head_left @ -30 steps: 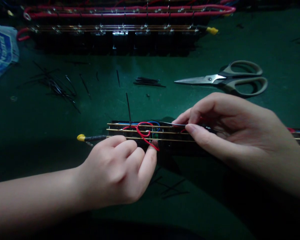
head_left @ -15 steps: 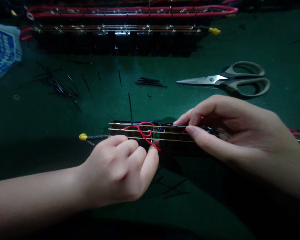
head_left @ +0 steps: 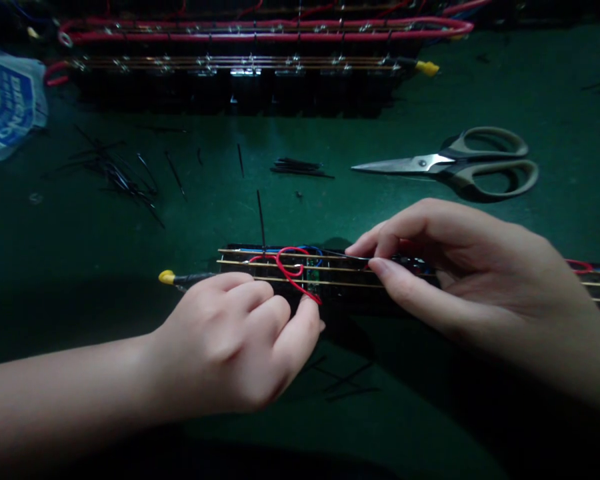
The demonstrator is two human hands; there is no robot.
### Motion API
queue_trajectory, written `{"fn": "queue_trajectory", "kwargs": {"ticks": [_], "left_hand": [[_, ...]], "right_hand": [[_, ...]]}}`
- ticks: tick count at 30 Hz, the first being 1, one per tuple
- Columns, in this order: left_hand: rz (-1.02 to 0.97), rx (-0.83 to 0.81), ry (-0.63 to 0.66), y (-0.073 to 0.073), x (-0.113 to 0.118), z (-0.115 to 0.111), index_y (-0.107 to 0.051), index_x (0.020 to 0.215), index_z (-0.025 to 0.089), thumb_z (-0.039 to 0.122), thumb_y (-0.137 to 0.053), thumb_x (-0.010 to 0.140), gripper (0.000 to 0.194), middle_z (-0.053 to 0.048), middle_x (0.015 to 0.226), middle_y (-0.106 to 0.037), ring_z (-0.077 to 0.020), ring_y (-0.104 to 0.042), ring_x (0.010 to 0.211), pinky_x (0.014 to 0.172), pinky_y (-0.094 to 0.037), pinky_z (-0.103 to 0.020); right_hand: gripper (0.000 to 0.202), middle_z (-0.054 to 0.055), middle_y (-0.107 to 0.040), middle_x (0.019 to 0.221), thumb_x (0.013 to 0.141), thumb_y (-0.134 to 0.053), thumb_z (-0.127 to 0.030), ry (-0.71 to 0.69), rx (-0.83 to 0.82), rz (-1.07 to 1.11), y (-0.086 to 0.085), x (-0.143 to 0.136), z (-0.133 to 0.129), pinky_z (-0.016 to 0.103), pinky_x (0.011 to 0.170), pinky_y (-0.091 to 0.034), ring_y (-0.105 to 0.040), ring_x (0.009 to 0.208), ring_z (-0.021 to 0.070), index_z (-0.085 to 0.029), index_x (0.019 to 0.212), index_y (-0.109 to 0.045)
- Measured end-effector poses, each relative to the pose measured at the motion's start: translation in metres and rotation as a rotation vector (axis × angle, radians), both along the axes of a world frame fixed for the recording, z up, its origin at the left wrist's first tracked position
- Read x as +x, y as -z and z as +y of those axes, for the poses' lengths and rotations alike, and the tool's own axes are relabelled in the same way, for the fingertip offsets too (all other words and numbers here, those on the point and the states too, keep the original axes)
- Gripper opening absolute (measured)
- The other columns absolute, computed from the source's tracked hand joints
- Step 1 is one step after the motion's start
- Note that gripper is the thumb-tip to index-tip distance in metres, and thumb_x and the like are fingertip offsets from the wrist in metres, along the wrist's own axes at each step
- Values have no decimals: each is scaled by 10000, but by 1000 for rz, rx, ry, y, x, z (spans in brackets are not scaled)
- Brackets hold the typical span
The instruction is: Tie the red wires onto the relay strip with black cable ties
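A long narrow black assembly [head_left: 350, 293] with brass-coloured rods along its top lies across the middle. My left hand [head_left: 245, 333] is closed at its near edge, fingers curled under with the tips hidden. A looped red wire [head_left: 289, 268] ends against the left index finger; whether it is gripped I cannot tell. My right hand [head_left: 455, 273] pinches a thin black cable tie [head_left: 347, 255] between thumb and fingers above the rods. Another cable tie [head_left: 261, 217] sticks up from the far edge. A yellow connector [head_left: 167, 277] juts out at the left end.
Scissors [head_left: 420, 164] lie beyond my right hand, blades pointing left. Loose black cable ties [head_left: 120, 180] are scattered on the green table [head_left: 205, 180], with a small bundle [head_left: 300, 167] near the middle. Another wired assembly [head_left: 240, 87] runs along the back. A plastic bag [head_left: 13, 107] lies at left.
My left thumb has slid toward me, away from the rods, and the index fingertip has dropped slightly. My right hand still pinches the cable tie. The whole view has shifted a little.
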State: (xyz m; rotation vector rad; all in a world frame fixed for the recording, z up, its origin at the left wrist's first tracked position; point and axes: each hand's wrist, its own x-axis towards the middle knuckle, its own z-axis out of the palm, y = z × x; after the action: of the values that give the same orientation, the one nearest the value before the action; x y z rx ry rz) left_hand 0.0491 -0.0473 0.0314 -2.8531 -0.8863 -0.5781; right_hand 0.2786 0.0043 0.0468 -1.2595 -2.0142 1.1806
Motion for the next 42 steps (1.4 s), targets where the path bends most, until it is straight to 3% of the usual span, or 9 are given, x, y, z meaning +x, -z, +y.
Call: {"fn": "queue_trajectory", "kwargs": {"ticks": [5,9,14,27,30,35,42], "left_hand": [[-40,96,3,-12,-11,10,-673,915,129,197,-746,808,146,30,586,-625,-130,-545,496,445,-467,-301],[-44,163,-82,-8,-17,16,-696,932,132,212,-788,769,204,1,654,-668,-138,-561,537,485,-481,-313],[-114,49,-142,3,-16,18,-693,966,166,234,-789,769,229,-8,743,-693,-136,-560,600,522,-480,-288],[-112,-53,-161,2,-13,21,-631,960,189,231,-729,822,175,-1,757,-644,-135,-539,638,578,-458,-275],[-125,-67,-219,2,-11,22,-632,966,173,275,-698,850,168,-47,828,-628,-170,-558,708,611,-476,-302],[-107,-119,-263,1,-10,24,-626,1114,114,338,-667,870,335,-129,1027,-661,-242,-611,884,757,-520,-378],[-3,-321,-297,-4,-9,26,-624,1065,168,334,-584,917,226,-67,993,-690,-215,-585,878,799,-487,-377]], "right_hand": [[30,-1,-718,856,824,-642,-267,-22,-7,-7,1,1,1,354,632,-543,-690,746,218,-288,817,-621],[30,1,-717,844,820,-638,-258,-29,-3,0,1,1,2,347,622,-542,-690,741,213,-280,810,-620],[28,4,-719,846,820,-647,-249,-44,15,3,1,2,2,327,616,-540,-685,730,195,-265,843,-642],[66,4,-726,841,821,-634,-237,-37,23,-22,2,2,2,309,599,-533,-672,712,194,-261,869,-672],[72,11,-729,837,817,-629,-246,-46,23,-31,2,2,2,299,594,-530,-672,702,186,-238,870,-677],[97,14,-726,828,791,-645,-240,-76,35,-33,2,3,3,294,580,-518,-665,697,187,-235,873,-696],[91,11,-718,811,781,-645,-209,-115,41,-37,0,2,4,289,575,-503,-655,687,178,-230,854,-694]]}}
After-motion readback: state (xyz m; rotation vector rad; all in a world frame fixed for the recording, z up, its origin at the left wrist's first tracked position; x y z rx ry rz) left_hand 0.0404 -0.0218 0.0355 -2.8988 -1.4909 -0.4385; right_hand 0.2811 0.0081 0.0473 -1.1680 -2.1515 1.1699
